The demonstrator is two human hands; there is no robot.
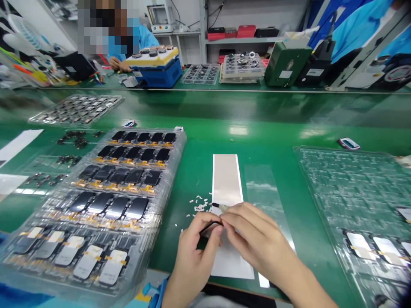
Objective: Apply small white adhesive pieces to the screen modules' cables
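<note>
Two hands at the green bench. My left hand (194, 252) and right hand (253, 235) are closed narrowly, thumb and fingers together pinching a small black-edged piece (210, 228), its exact form partly hidden, above a pale backing strip (227, 184). White flecks (201, 205) lie just beside the strip. Risks: a loose pinch could drop the piece among the flecks; too hard a pinch could crease it; a wayward wrist could knock the tray of black panels (180, 141) nearby.
</note>
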